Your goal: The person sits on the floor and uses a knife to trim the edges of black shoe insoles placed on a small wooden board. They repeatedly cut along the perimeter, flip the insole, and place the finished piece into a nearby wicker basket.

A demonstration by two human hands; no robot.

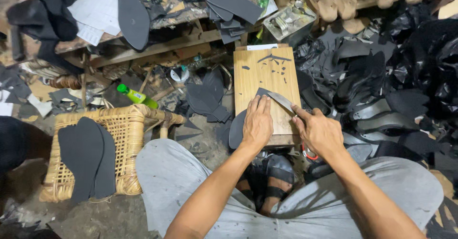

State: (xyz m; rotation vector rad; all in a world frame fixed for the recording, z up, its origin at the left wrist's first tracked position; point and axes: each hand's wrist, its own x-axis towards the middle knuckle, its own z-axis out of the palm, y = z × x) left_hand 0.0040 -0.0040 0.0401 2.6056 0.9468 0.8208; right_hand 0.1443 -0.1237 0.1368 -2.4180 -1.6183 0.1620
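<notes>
The left hand [257, 123] lies flat, fingers together and stretched out, pressing a dark sole-shaped piece [237, 129] down on the wooden cutting block [267, 72] (the piece's rounded end hangs over the block's left edge, its tip showing just past the fingertips). The right hand [318, 130] is closed tight around the handle of a knife [281, 101], whose bare metal blade slants up and left across the block to meet the dark piece right beside the left fingertips. Well apart to the left, two more dark soles [88, 158] lie on a wicker basket [125, 124], near a green bottle [136, 96].
</notes>
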